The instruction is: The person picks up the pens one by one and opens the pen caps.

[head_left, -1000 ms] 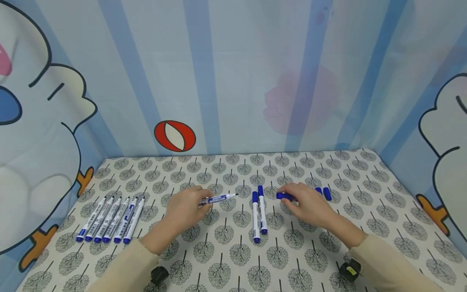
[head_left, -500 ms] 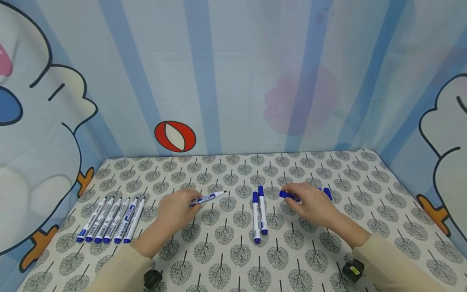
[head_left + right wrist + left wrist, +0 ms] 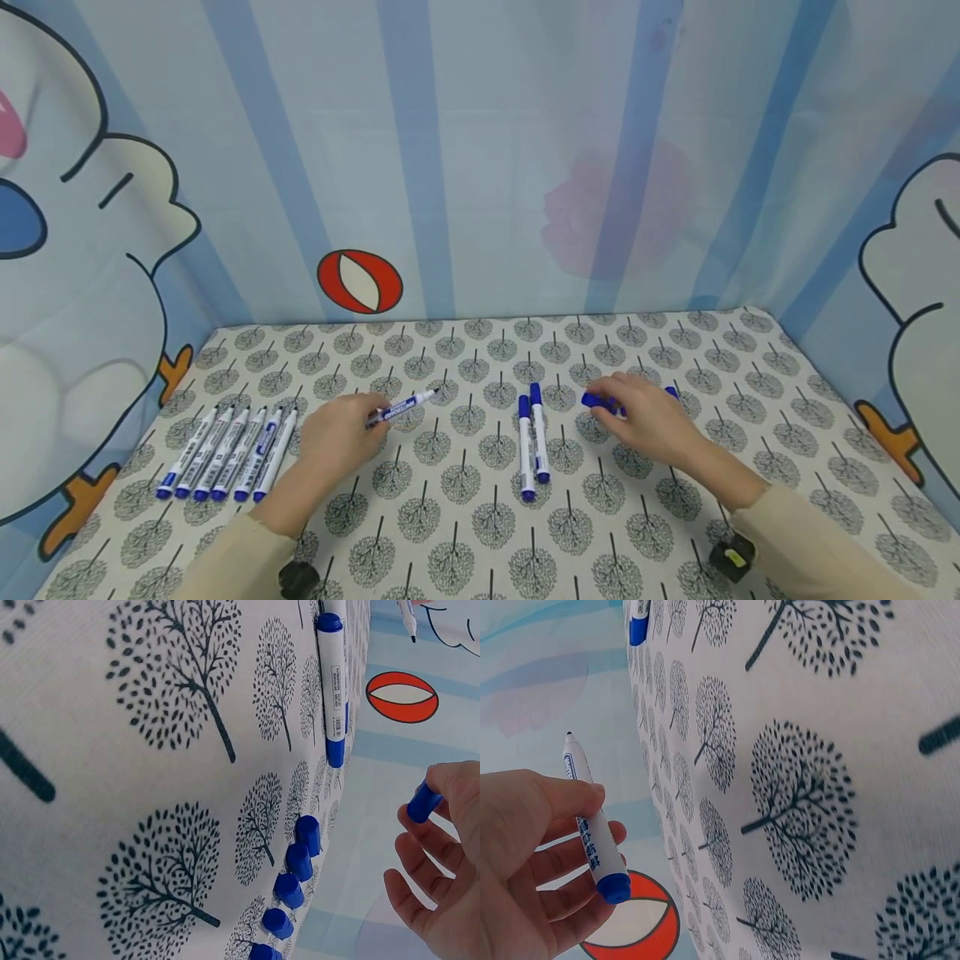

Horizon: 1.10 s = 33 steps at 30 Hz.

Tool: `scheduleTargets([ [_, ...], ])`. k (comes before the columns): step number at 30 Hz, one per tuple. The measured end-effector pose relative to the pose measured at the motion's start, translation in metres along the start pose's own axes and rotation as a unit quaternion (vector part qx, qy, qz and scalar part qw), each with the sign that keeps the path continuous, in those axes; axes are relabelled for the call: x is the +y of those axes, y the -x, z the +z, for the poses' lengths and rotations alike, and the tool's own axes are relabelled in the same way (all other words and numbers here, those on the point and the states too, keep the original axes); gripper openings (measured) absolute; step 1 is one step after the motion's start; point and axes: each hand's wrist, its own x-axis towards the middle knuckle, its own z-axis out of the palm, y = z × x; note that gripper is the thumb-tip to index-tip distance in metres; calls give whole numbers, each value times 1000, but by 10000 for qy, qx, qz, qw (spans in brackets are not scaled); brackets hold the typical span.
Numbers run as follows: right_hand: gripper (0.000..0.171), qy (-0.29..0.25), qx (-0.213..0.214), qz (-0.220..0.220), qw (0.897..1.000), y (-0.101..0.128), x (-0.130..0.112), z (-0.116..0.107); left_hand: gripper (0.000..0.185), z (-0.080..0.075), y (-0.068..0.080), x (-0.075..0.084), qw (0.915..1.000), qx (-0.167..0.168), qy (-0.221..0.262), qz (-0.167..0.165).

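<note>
In my left hand [image 3: 336,435] is an uncapped whiteboard marker [image 3: 408,405], white with a blue end plug and a dark tip. Thumb and fingers grip its barrel [image 3: 600,838] in the left wrist view, tip pointing away from the palm. My right hand [image 3: 647,421] pinches a blue marker cap [image 3: 425,804] between thumb and index finger, above the cloth. Below that hand, several loose blue caps [image 3: 298,861] stand in a row, mostly hidden by it in the head view. Two capped markers, one [image 3: 527,450] slightly nearer than the other [image 3: 539,437], lie side by side between the hands.
Several uncapped markers [image 3: 225,454] lie in a slanted row at the left, tips toward the back. A tree-print cloth [image 3: 457,533] covers the table. Behind it hangs a striped blue curtain [image 3: 495,167] with cartoon figures.
My left hand has drawn left and slightly nearer with the uncapped marker, away from the middle. The right hand, still pinching the cap, has shifted a little right over the row of caps.
</note>
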Motion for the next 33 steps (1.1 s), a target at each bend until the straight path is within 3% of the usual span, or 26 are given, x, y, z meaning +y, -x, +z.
scheduleTargets([
  [11,26,-21,121,67,9999,1,2,-3,21,-5,6,-13,9997,-75,89,-217],
  [21,26,-2,63,123,9999,4,13,-6,28,-10,9,-22,9975,-421,105,-553],
  [33,27,42,115,391,9992,7,24,-10,30,-17,12,-38,9969,-278,41,-731],
])
